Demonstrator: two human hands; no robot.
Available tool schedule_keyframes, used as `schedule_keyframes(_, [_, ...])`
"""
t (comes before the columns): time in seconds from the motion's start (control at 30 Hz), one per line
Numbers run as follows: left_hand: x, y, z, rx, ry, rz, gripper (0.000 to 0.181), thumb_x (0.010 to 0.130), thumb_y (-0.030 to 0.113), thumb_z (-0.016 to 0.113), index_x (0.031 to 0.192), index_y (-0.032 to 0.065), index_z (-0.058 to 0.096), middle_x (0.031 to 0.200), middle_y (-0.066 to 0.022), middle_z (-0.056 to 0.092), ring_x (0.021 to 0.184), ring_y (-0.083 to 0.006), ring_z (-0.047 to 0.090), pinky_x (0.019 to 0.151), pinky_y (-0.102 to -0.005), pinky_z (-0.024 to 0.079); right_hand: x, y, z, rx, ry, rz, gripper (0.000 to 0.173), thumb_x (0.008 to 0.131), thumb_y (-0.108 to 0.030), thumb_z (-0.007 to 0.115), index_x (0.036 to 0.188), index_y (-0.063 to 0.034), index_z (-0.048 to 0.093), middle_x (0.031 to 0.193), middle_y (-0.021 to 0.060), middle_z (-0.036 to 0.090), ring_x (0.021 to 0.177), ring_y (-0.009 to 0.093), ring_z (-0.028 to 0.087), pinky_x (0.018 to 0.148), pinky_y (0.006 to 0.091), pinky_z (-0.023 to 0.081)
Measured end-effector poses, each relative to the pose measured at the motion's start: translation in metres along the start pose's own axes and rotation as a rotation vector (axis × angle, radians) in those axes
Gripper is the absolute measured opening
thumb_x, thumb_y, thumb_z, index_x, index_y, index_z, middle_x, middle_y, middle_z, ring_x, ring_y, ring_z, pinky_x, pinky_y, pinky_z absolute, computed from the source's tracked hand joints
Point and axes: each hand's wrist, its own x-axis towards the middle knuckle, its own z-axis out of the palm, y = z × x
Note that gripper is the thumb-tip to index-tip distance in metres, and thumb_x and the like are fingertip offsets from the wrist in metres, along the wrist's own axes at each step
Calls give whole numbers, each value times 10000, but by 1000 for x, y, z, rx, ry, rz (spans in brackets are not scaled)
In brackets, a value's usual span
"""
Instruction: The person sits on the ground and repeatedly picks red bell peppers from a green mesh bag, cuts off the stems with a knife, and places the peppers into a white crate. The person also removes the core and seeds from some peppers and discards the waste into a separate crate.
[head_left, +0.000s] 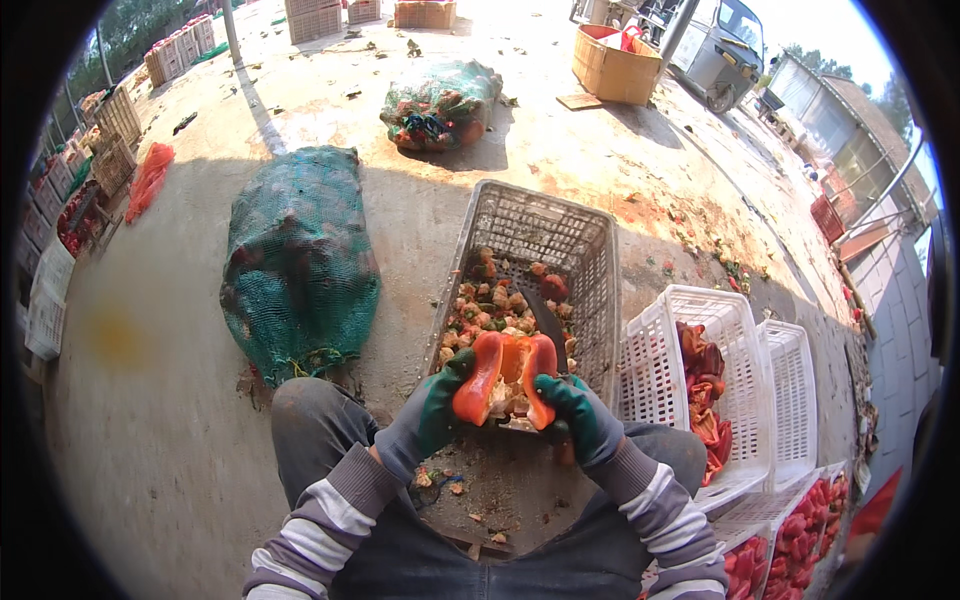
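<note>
A red bell pepper (490, 375), split open with its pale core showing, is spread between my gloved hands. My left hand (439, 405) grips its left side and my right hand (581, 412) its right side. Behind the pepper, close to my right hand, a dark curved knife blade (546, 324) slants up and to the left. Its grip is mostly hidden, apparently within my right hand. Beneath them stands a dirty grey plastic crate (541, 217) with pepper cores (480, 304) and scraps in it.
Left of the crate lies a full green mesh sack (304, 247); another mesh sack (442, 105) sits beyond. To my right, a white crate (652, 352) holds opened red peppers (705, 397), beside more filled crates (802, 532). A cardboard box (615, 67) stands near a metal post (677, 34).
</note>
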Motion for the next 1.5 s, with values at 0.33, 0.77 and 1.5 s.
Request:
schedule_keyframes(0.33, [7, -26, -10, -73, 110, -163, 481, 893, 324, 623, 1272, 65, 482, 1118, -27, 593, 1002, -102, 569, 864, -240, 452, 2, 17, 21, -5, 242, -179, 332, 760, -135, 767, 1037, -24, 620, 854, 16, 662, 674, 71, 606, 555, 204, 486])
schedule_keyframes(0.77, [16, -31, -47, -55, 254, -161, 331, 829, 97, 629, 1145, 26, 558, 1049, -71, 615, 920, -155, 624, 758, -301, 535, -4, 13, 14, -86, 23, 21, 380, 819, -151, 711, 1147, -5, 588, 976, 29, 659, 812, 114, 626, 752, 258, 504])
schedule_keyframes(1.5, [11, -5, -27, 838, -25, 222, 491, 656, 166, 726, 1083, 56, 511, 943, -132, 626, 887, -238, 631, 785, -340, 484, 9, 38, -14, -736, 259, -593, 382, 654, -137, 762, 986, -16, 618, 822, 97, 659, 769, 151, 651, 707, 290, 511])
